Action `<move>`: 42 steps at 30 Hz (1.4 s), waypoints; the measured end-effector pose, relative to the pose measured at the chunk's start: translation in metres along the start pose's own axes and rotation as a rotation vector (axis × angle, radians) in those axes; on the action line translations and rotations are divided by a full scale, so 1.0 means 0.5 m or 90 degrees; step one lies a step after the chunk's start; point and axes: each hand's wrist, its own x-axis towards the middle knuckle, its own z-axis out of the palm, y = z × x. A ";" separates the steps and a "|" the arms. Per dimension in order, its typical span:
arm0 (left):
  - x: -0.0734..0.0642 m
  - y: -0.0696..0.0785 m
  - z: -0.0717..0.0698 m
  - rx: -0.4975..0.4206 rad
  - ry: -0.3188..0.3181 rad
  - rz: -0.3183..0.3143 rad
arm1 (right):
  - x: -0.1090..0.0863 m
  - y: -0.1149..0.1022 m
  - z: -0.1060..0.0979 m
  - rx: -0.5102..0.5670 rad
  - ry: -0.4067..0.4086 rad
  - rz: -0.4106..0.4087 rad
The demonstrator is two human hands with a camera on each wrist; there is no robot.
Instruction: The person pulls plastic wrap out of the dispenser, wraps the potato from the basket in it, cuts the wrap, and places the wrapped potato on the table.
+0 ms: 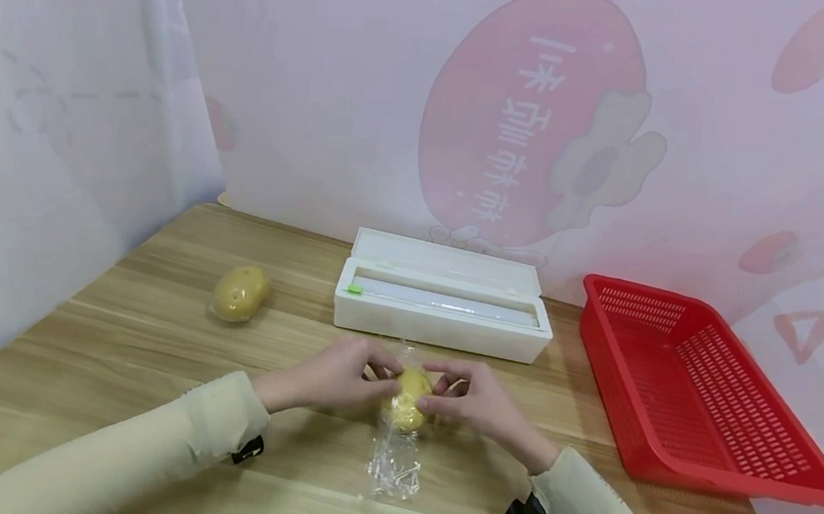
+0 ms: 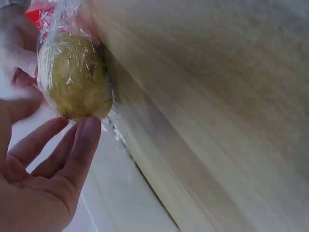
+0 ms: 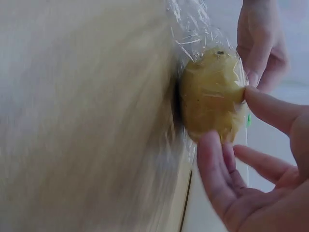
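A yellow potato (image 1: 410, 399) in clear plastic wrap lies on the table between the two hands. Loose crinkled wrap (image 1: 394, 465) trails from its near end, and a shorter piece sticks out at the far end. My left hand (image 1: 354, 374) holds the potato's left side, its curled fingertips touching the skin through the film. From the other side my right hand (image 1: 476, 398) grips it with thumb and fingers. In the right wrist view the film lies taut over the potato (image 3: 212, 96), with the right thumb pressed on it.
Behind the hands stands a white cling film box (image 1: 441, 340) with its lid up, a film roll and a green slider inside. A second wrapped potato (image 1: 240, 293) lies at the left. A red plastic basket (image 1: 617, 387) stands at the table's right edge, against the printed curtain.
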 end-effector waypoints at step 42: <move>-0.090 0.022 -0.010 0.139 -0.103 0.284 | -0.063 -0.007 0.021 -0.311 -0.086 -0.506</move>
